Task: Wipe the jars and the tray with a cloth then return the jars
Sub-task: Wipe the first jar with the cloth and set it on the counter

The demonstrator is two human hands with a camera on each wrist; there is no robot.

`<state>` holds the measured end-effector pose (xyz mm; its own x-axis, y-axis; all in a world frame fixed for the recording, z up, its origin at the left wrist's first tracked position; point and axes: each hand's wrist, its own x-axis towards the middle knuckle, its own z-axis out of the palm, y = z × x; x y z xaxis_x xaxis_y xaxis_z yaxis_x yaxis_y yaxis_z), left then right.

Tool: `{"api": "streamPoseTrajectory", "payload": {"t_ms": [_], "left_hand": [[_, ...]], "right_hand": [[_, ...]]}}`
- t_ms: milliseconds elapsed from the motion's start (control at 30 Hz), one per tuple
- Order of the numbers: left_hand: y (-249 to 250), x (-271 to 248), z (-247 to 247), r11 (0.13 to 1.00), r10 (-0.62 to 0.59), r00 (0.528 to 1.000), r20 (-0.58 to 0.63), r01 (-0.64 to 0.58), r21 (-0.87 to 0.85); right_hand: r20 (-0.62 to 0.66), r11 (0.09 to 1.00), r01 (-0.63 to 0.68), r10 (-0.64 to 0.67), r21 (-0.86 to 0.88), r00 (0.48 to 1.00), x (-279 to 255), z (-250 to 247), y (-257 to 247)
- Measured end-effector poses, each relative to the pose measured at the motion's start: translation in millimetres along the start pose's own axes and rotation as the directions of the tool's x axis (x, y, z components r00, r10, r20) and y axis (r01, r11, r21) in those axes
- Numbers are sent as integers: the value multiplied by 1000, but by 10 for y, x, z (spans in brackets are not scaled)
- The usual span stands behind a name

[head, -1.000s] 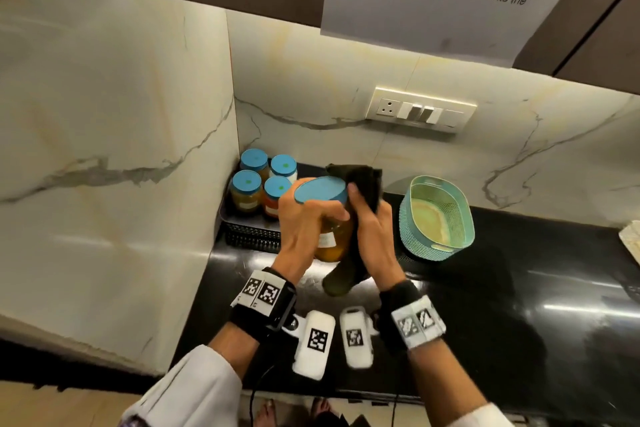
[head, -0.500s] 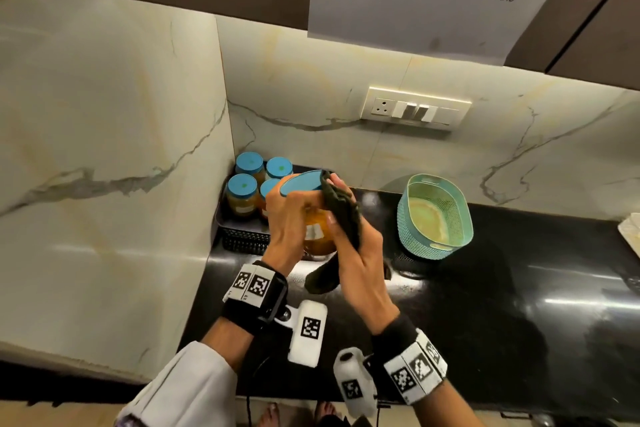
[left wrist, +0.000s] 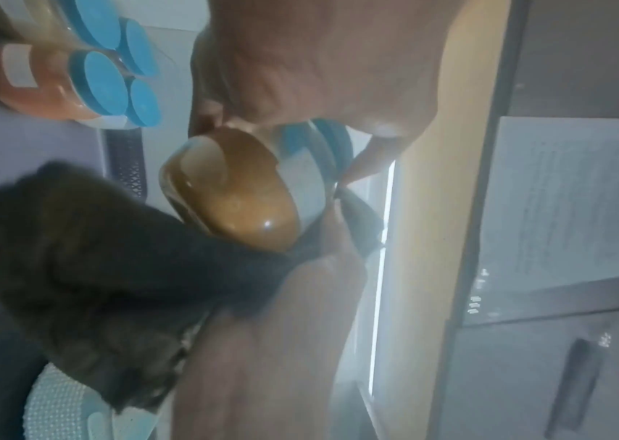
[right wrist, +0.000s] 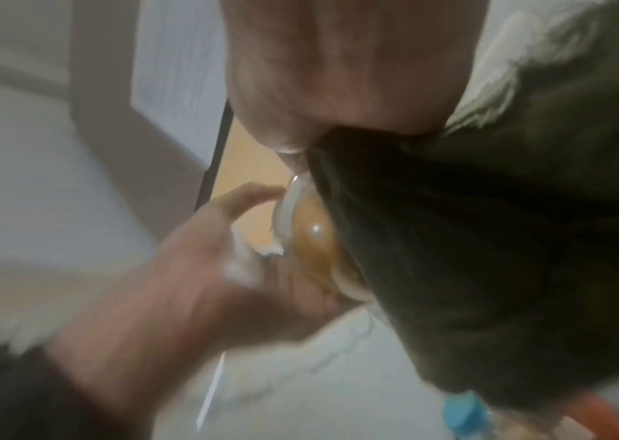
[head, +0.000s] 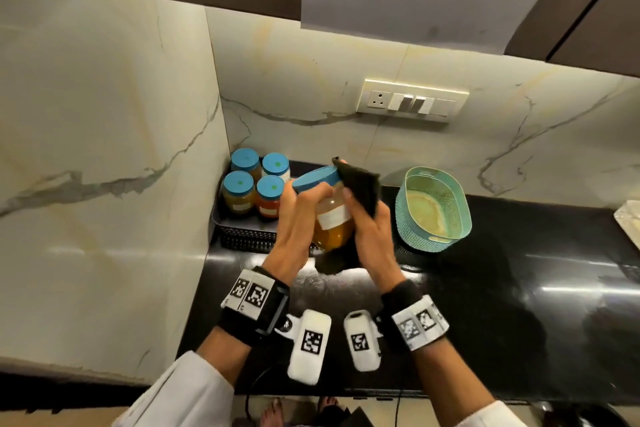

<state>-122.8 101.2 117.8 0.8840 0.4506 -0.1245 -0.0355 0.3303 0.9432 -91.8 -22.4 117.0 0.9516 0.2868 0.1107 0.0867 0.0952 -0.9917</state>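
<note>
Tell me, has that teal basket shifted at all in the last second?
No. The teal basket sits just below and right of the wall switch plate, same as before.

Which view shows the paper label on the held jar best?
The head view: the white label on the amber glass jar faces the camera between both hands. The left wrist view shows mainly the jar's base; the right wrist view is blurred, with the dark cloth covering most of it.

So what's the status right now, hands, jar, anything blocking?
Left hand grips the amber jar below its blue lid. Right hand presses the dark cloth to its side. Four jars wait in the black tray. Nothing blocking.
</note>
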Motion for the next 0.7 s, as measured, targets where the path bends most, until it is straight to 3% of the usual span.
{"api": "streamPoseTrajectory", "payload": {"t_ms": [167,300,433,600,700], "left_hand": [[150,-8,42,993,-82,997,13,83,-88],[206,-1,30,991,-79,997,14,80,-108],[187,19,-43,992,-32,999,-10,31,-126],[172,-8,6,997,77,997,-26,-77,-16],[254,61,-10,994,103,994,-27,-103,-28]], "right_hand": [[21,960,-213,213,182,977,142,-15,-208],[-24,982,-137,141,129,990,39,119,-138],[-14,999,53,-53,1,998,-220,190,-100],[-2,991,-98,99,92,995,21,159,-235],[-36,996,35,-32,80,999,-186,238,-274]]}}
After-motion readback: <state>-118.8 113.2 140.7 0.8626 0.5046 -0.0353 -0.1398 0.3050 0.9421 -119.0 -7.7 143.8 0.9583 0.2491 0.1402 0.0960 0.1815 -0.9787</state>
